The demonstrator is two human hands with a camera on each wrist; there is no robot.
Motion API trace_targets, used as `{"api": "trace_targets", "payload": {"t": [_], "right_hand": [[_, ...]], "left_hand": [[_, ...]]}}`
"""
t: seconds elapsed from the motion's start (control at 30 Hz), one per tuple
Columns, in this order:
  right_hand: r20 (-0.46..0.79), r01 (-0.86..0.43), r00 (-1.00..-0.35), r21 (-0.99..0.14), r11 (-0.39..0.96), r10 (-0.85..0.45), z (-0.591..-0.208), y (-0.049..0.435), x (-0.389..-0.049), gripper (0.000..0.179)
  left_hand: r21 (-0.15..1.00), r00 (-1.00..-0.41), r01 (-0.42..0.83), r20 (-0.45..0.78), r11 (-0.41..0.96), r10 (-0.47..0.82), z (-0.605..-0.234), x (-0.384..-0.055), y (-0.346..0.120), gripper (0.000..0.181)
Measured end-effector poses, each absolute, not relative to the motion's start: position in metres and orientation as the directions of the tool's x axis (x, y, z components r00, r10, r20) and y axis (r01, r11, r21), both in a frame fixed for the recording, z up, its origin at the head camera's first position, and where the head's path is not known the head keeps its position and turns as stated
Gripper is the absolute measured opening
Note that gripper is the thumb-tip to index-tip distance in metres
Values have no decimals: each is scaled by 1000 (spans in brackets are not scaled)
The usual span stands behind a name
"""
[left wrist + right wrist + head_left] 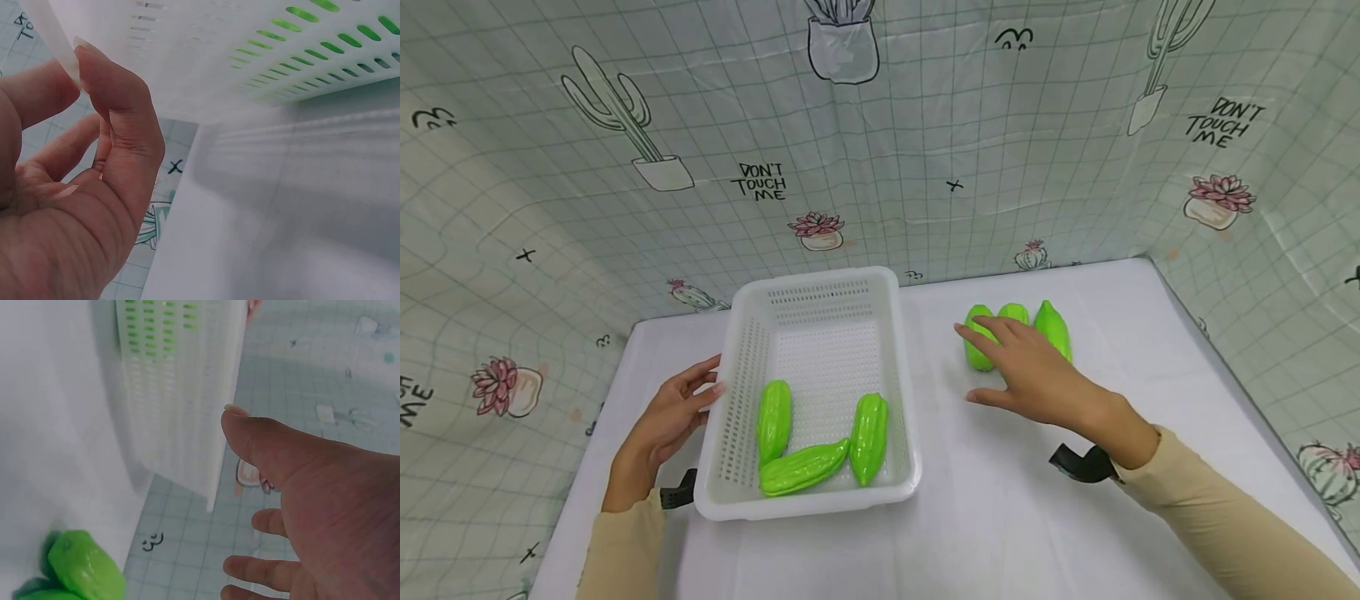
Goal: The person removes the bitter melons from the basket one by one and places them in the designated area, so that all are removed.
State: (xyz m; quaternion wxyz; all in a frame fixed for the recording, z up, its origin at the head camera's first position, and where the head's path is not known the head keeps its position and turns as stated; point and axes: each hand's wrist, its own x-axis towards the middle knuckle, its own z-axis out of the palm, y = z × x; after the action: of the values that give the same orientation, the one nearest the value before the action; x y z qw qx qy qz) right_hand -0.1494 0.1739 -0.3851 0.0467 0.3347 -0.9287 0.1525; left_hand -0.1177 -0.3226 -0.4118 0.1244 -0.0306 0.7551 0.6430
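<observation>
Left hand (pixel 670 408), left of centre in head view, thumb and finger pinching rim of white basket (pixel 805 505); three green gourds (pixel 805 469) inside, lower half. Right hand (pixel 1037 375), right of centre, fingers spread above three loose gourds (pixel 1055 331), contact unclear.

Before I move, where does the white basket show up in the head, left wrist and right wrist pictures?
Head: white basket left of centre, in the lower half.
Left wrist: white basket across the top, its rim pinched by the left hand.
Right wrist: white basket at upper middle, left of the right hand.
Shared landmark: the grid-patterned cloth.
</observation>
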Motion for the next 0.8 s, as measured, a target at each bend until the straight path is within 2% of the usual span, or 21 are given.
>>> {"api": "trace_targets", "payload": {"t": [0.3,0.6,0.8], "right_hand": [[175,-666,-745,-241,706,-644,-382,155,-143,88],[226,-732,-681,-179,657,-697,-385,138,-139,85],[214,-754,-657,-155,639,-723,-385,127,-136,85]], "left_hand": [[961,-967,-215,-234,173,102,-412,-120,-322,72],[959,-966,-217,-238,180,104,-413,-120,-322,71],[961,-965,-220,-240,169,106,-414,-119,-323,71]]}}
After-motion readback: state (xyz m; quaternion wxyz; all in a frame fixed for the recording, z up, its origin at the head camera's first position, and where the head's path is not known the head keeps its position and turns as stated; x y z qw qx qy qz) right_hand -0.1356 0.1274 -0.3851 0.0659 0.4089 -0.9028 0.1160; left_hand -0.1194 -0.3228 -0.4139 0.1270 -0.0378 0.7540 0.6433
